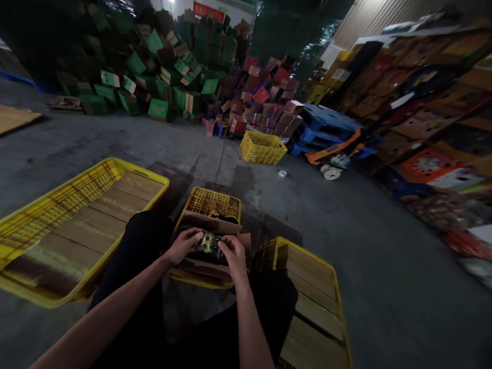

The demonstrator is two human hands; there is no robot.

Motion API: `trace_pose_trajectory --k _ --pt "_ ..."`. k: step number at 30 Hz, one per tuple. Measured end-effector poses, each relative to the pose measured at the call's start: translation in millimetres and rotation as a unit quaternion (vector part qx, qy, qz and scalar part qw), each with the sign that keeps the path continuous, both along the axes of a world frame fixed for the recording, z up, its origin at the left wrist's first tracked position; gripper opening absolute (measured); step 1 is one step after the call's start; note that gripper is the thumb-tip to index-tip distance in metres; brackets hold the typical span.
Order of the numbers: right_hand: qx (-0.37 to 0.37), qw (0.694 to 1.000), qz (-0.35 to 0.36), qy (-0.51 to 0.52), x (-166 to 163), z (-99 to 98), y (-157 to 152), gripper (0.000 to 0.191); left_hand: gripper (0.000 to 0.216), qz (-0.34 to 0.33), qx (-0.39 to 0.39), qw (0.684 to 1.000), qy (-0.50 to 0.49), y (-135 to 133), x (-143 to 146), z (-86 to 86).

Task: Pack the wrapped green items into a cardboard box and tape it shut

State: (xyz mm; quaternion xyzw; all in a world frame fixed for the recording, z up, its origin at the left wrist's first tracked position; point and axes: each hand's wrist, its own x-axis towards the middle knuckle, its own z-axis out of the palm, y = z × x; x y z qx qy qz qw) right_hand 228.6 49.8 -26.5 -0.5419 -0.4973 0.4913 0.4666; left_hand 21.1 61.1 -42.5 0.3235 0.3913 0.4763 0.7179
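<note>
Between my two hands is a clear plastic bag (209, 243) with small yellow-green and dark pieces inside; their kind is too small to make out. My left hand (185, 245) pinches the bag's left end, thumb on top. At the other end, my right hand (234, 253) grips it with closed fingers. Directly below is an opened cardboard box (209, 221) with its flaps up, its contents mostly hidden by my hands. The box rests on an upturned yellow plastic crate (215, 199) between my knees. A black and orange object (217, 214) lies behind the rear flap.
Yellow crates holding flat cardboard cartons stand at my left (111, 163) and right (334, 271). Ahead are another yellow crate (263, 148), a white tape roll (282, 173), piled green boxes (158, 108), red boxes (261, 95), blue pallets (326, 120) and an orange pallet jack (334, 148).
</note>
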Motion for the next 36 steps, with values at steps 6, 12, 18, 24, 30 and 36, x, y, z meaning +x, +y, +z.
trace_pose_trajectory --k 6,12,18,24,30,36 --pt "0.026 0.999 -0.014 -0.026 2 -3.3 1 0.024 0.050 0.030 -0.005 0.999 0.038 3 1 -5.1" --pt "0.043 0.998 -0.016 -0.045 4 -1.4 5 0.018 0.054 0.016 -0.004 1.000 0.019 6 -1 -11.1" --pt "0.099 0.995 -0.012 0.010 5 2.3 4 0.008 0.070 -0.082 -0.151 0.985 -0.024 2 2 -13.3" --pt "0.112 0.986 0.104 -0.065 1 8.0 -4 0.008 0.049 -0.015 -0.088 0.995 -0.034 3 3 -9.8" --pt "0.051 0.998 0.047 0.006 1 10.2 -2 0.014 0.049 0.066 -0.053 0.996 -0.023 6 2 -13.2" --pt "-0.033 0.998 -0.030 0.050 -1 -2.3 0 0.050 0.064 0.038 0.005 0.998 -0.047 1 2 -1.6"
